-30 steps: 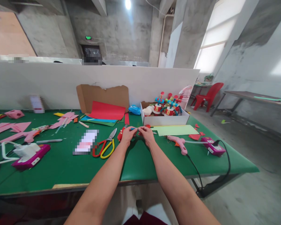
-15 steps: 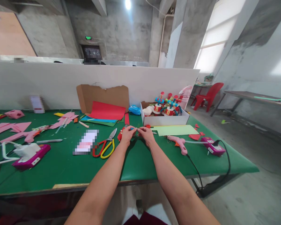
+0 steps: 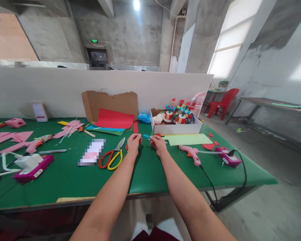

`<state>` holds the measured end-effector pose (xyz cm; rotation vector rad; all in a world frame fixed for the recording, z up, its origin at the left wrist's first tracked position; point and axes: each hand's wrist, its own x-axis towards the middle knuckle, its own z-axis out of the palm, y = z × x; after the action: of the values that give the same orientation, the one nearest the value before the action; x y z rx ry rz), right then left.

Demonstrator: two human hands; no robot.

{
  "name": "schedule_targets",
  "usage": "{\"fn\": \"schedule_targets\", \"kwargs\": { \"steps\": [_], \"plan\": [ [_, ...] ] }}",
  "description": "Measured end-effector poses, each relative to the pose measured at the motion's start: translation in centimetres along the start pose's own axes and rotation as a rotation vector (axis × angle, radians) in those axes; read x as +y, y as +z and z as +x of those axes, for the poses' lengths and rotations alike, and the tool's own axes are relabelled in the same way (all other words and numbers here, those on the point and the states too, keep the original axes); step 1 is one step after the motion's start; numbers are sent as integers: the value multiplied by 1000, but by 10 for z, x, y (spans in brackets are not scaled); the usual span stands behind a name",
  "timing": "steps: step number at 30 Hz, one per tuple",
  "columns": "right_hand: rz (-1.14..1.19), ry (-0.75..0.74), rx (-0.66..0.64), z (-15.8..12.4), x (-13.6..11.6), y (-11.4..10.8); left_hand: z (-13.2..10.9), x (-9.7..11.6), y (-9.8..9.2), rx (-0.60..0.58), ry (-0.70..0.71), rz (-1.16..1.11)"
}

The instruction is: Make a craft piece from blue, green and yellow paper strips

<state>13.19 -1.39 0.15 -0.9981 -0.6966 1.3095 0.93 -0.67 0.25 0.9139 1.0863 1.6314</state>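
In the head view, my right hand (image 3: 158, 144) is closed in a pinch on a small blue paper roll (image 3: 146, 136), whose free end points left. My left hand (image 3: 134, 143) faces it a short gap away, thumb and fingertips pressed together; whether anything lies between them is too small to see. A red thing is partly hidden behind the left hand. Scissors (image 3: 117, 154) with one red and one yellow handle lie left of that hand. A pale green paper strip (image 3: 188, 139) and a pink glue gun (image 3: 190, 153) lie to the right of my right hand.
A white box (image 3: 178, 129) holds several red, blue and white paper figures. Coloured sheets (image 3: 115, 118) lean by a cardboard piece (image 3: 110, 100). Purple power strips (image 3: 227, 157) with cords lie right and left. Pink paper scraps and a second glue gun (image 3: 33, 144) lie left.
My hands have moved apart from where their fingertips met. The blue roll has come into clear view in my right hand, away from the left fingertips.
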Motion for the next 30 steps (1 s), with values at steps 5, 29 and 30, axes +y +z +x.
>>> {"fn": "schedule_targets", "kwargs": {
  "steps": [5, 29, 30],
  "plan": [
    [88, 25, -37, -3, -3, 0, -3, 0, 1, -60, -20, 34],
    [-52, -88, -105, -5, 3, 3, -3, -6, 3, -261, -21, 163],
    [-58, -94, -105, -4, 3, 3, -3, -6, 3, -261, -22, 162]
  ]
}}
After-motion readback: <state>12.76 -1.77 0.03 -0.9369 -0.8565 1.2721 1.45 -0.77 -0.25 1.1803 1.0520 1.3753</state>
